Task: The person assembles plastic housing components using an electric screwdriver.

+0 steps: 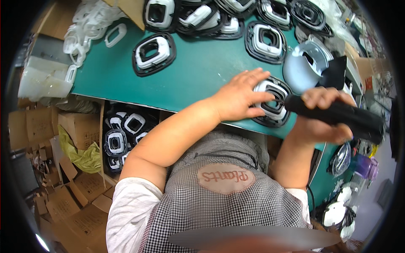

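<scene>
My left hand point(242, 97) lies across the left side of a black and white rounded frame part point(276, 116) at the bench's near edge. Its fingers are stretched out and spread over the part, the index finger and thumb reaching toward the middle opening. In my closed right hand point(322, 103) is a thick black power screwdriver point(337, 116), slanting down to the left. Its thin tip points at the part's centre beside my left index finger. Whether the tip touches a screw is too small to tell. Motion slightly blurs the right hand.
Similar frame parts point(154, 52) stand on the green bench point(194, 67), several heaped at the back. White plastic rings point(90, 21) pile up at the far left. A pale blue curved shell point(301, 71) sits right of the part. Cardboard boxes point(76, 206) crowd the lower left.
</scene>
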